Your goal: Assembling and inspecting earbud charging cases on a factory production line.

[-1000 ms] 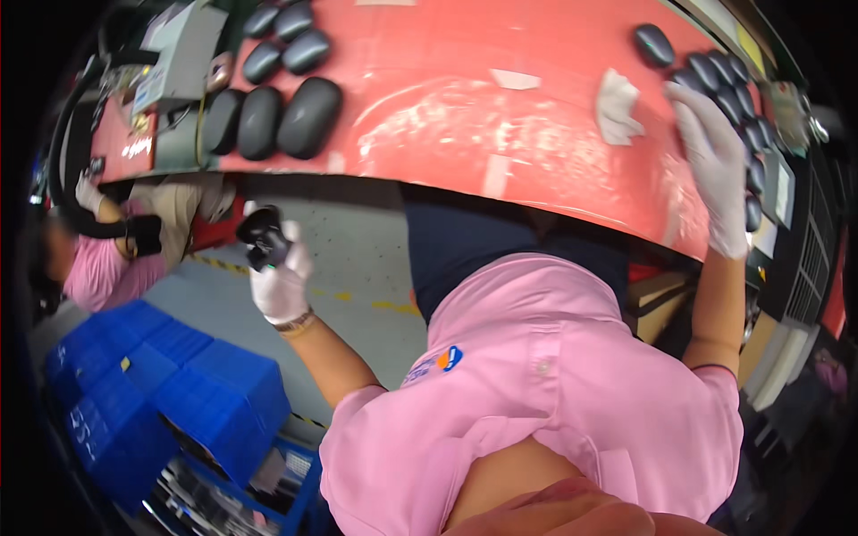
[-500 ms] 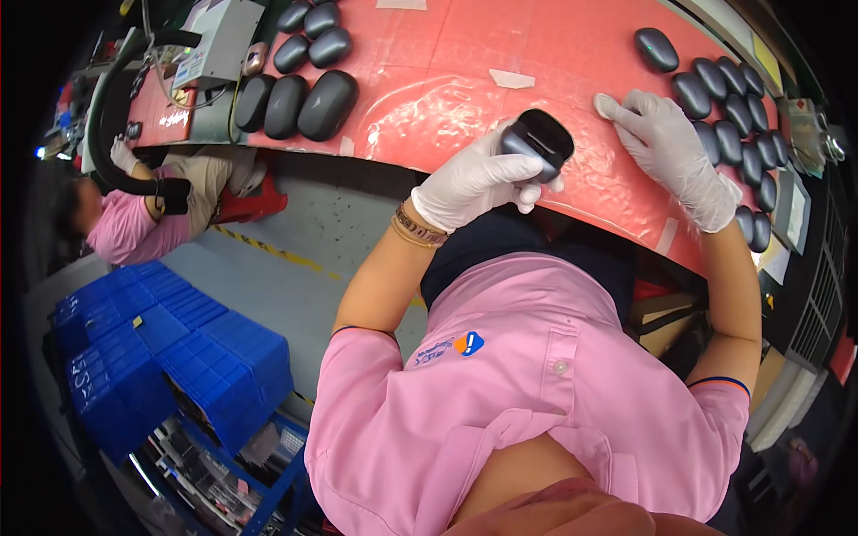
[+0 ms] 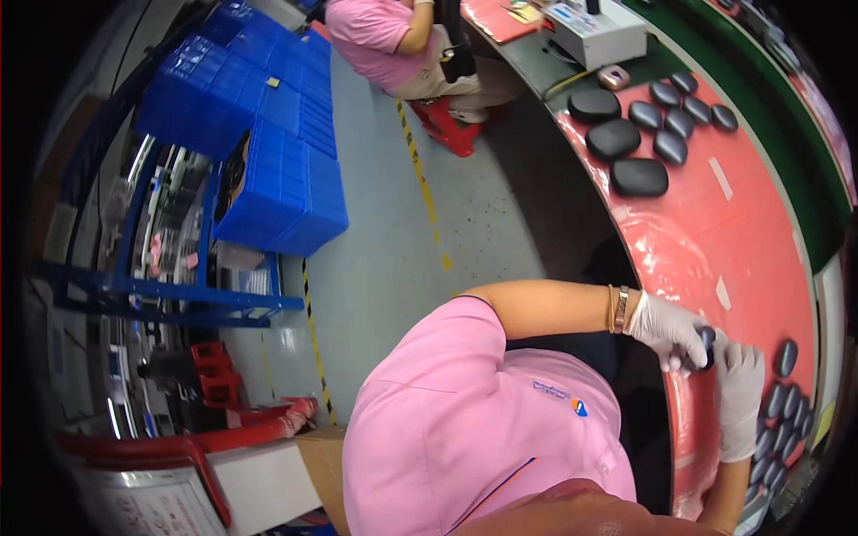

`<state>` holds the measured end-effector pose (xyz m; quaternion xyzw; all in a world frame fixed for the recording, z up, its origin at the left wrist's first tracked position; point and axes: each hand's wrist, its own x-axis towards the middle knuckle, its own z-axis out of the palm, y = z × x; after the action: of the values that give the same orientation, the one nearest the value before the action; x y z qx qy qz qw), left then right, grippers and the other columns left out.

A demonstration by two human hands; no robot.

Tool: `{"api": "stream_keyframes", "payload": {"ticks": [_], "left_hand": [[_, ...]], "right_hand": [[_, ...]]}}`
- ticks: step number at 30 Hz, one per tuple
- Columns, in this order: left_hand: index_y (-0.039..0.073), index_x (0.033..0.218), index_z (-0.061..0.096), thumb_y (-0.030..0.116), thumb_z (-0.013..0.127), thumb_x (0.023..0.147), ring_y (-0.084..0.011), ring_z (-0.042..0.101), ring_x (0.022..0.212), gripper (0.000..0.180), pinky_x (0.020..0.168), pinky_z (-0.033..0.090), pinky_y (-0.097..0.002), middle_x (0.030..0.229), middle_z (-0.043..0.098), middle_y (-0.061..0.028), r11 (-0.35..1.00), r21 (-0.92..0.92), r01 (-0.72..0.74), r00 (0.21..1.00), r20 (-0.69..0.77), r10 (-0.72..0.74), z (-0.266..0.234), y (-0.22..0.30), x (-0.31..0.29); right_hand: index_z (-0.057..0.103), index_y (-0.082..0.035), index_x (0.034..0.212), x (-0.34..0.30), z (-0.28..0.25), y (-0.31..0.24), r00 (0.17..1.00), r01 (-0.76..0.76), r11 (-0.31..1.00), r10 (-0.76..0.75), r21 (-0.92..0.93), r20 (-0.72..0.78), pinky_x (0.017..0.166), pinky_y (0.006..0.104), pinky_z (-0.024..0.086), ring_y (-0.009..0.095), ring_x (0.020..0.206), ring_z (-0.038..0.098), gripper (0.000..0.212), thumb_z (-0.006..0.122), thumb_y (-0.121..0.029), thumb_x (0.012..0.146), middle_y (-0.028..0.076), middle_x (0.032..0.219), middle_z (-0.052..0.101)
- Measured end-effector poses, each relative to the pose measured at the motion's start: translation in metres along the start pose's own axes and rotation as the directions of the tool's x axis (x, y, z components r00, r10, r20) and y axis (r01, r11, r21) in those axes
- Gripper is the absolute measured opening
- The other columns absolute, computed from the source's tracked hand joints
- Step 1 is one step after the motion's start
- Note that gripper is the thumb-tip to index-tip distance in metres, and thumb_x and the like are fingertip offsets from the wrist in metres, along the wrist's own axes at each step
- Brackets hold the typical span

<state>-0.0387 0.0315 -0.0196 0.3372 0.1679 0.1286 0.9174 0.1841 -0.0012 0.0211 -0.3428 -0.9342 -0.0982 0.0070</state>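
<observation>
— Start at the fingers. What have they got?

— Both gloved hands meet over the near edge of the red bench top [image 3: 715,232]. The left hand [image 3: 666,329] has its fingers curled narrow around a small dark rounded case [image 3: 705,347], and the right hand [image 3: 738,393] closes on the same case from the right side. Most of the case is hidden between the gloves, so only a dark sliver shows.

— Which way does it lie?

— As far as I can tell, its long axis runs roughly near to far in the picture, standing between the two palms. The left fingers wrap it from the left, the right fingers from the right and slightly nearer the body. I'd judge neither hand is nearer: both are touching it.

— And around them?

— Just right of the hands, a cluster of small dark oval pieces [image 3: 779,406] lies on the bench, near the right hand. Well apart, at the far end of the bench, sit three larger dark rounded cases [image 3: 613,138] with a row of smaller dark ovals [image 3: 684,112] beside them. Farther still, another person in a pink shirt [image 3: 371,31] sits by a red stool [image 3: 451,121]. To the left, across the grey floor, blue crates [image 3: 268,134] are stacked on a rack.
</observation>
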Motion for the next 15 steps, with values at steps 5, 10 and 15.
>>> {"api": "stream_keyframes", "payload": {"ticks": [5, 10, 15], "left_hand": [[0.008, 0.111, 0.051, 0.016, 0.067, 0.081, -0.0123, 0.06, 0.056, 0.035, 0.052, 0.049, -0.0267, 0.075, 0.063, -0.0094, 1.0, -0.021, 0.02, 0.998, 0.055, -0.019, -0.007, -0.006, 0.003], [0.003, 0.12, 0.047, 0.014, 0.067, 0.081, -0.0125, 0.059, 0.055, 0.045, 0.051, 0.05, -0.0272, 0.076, 0.061, -0.0099, 0.996, 0.059, 0.062, 0.998, -0.012, -0.062, -0.006, -0.005, 0.004], [0.002, 0.108, 0.047, 0.015, 0.065, 0.082, -0.0105, 0.058, 0.052, 0.034, 0.048, 0.05, -0.0241, 0.073, 0.062, -0.0079, 0.998, 0.055, 0.02, 1.0, 0.002, -0.02, -0.005, 0.005, 0.0]], "right_hand": [[0.056, -0.001, 0.107, 0.003, 0.005, -0.003, 0.998, 0.04, 0.997, -0.043, -0.065, -0.046, 0.071, 0.0391, 0.041, 0.028, 0.077, 0.046, 0.036, 0.055, -0.005, 0.071, 0.011, 0.086, 0.043], [0.055, -0.002, 0.109, -0.001, -0.01, -0.019, 0.999, -0.043, 0.999, 0.043, -0.016, -0.004, 0.072, 0.0392, 0.041, 0.027, 0.077, 0.046, 0.036, 0.054, -0.004, 0.073, 0.01, 0.085, 0.044], [0.055, -0.003, 0.111, 0.012, -0.016, -0.015, 0.993, -0.081, 0.996, 0.084, -0.044, 0.079, 0.077, 0.037, 0.04, 0.024, 0.079, 0.049, 0.035, 0.049, -0.008, 0.077, 0.009, 0.088, 0.049]]}}
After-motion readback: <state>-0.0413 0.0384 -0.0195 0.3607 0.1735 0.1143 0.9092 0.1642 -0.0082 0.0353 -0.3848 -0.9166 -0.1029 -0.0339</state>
